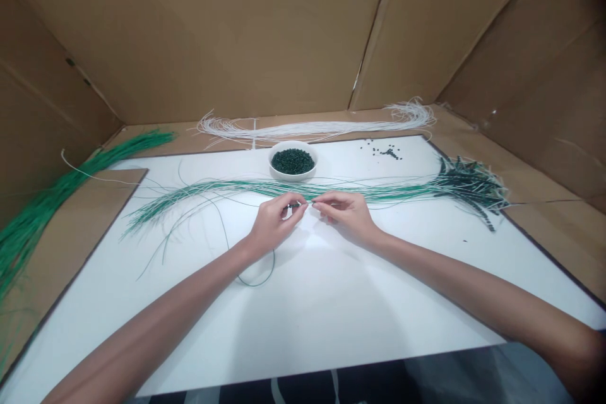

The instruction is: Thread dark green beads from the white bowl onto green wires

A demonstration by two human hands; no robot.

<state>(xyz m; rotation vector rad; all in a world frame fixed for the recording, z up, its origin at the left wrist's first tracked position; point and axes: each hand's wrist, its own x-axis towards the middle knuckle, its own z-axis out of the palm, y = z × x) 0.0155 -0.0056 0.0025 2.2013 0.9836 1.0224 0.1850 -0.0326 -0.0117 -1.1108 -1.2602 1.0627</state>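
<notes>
My left hand (pixel 274 221) and my right hand (pixel 345 214) meet over the middle of a white board (pixel 331 303). The left fingers pinch a small dark green bead at the tips. The right fingers pinch the end of a thin cord, its tip almost touching the bead. A loose dark cord (pixel 255 278) loops on the board under my left wrist. Just beyond the hands lies a long bundle of green cords (pixel 227 190) running left to right, its right end (pixel 468 186) carrying dark beads. A white bowl (pixel 292 161) full of dark green beads stands behind the bundle.
A bundle of white cords (pixel 322 127) lies along the far edge. Another thick green bundle (pixel 52 192) lies off the board at left. Several loose beads (pixel 386 151) are scattered at the far right. Cardboard walls (pixel 246 31) enclose the area on three sides.
</notes>
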